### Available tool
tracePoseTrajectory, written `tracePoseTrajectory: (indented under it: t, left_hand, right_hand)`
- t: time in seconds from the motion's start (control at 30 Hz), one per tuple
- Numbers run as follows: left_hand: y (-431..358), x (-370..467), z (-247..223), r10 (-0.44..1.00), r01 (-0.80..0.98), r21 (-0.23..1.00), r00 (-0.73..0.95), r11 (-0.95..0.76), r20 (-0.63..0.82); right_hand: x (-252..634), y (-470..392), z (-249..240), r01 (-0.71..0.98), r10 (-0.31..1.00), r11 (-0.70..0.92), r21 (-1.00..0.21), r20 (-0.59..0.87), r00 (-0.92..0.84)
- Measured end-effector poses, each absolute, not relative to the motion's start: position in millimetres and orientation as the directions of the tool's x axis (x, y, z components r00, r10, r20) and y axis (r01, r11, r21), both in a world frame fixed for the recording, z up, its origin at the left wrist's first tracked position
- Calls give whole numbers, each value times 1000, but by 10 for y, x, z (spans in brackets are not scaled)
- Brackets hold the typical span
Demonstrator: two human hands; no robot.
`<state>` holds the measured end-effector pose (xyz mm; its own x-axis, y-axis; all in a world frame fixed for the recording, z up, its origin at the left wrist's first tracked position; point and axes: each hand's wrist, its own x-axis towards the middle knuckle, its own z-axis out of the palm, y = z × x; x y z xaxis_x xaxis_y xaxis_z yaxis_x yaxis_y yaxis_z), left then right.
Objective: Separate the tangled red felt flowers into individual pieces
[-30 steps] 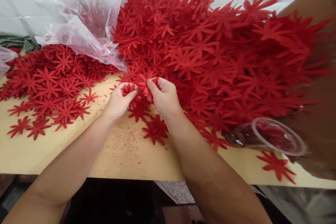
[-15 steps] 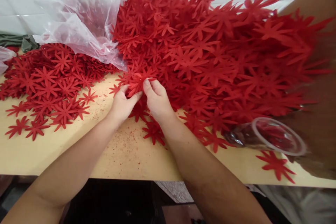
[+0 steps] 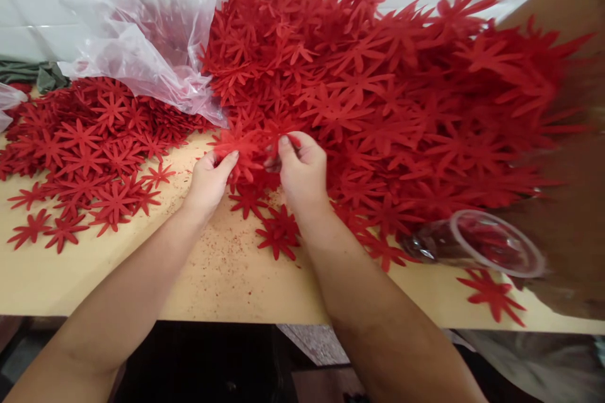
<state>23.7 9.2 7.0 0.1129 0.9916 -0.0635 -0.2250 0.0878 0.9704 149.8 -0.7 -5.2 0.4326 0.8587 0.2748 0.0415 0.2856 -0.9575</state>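
Note:
Between thumb and fingers, my left hand point(image 3: 211, 177) pinches a red flower-shaped cutout point(image 3: 240, 146) with narrow petals. To its right, my right hand point(image 3: 302, 167) is closed on another red flower cutout point(image 3: 278, 132), whose petals stick out past the thumb. Whether the two pieces still touch is hard to make out. Behind and right of the hands rises a large heap of the same red cutouts point(image 3: 378, 101). Just below the hands a few loose cutouts point(image 3: 278, 233) lie on the pale table point(image 3: 227, 289).
A smaller pile of red cutouts point(image 3: 85, 145) spreads at the left, under a clear plastic bag point(image 3: 142, 56). A clear plastic cup point(image 3: 439, 242) lies on its side at the right, near a brown cardboard panel point(image 3: 567, 227). One cutout point(image 3: 494, 295) rests by the table's front edge.
My hands have moved apart: the right one shifted to the right with a flower cutout, the left slightly left with its own. Earlier both were together on the red pieces.

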Motion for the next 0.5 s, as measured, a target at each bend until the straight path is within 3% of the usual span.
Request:
tracePoseTrajectory:
  t: [0.5]
  left_hand:
    - [50,254,48,975,-231,967,217,107,-56]
  right_hand:
    - [1535,18,19,20,904,193,-981,185,386]
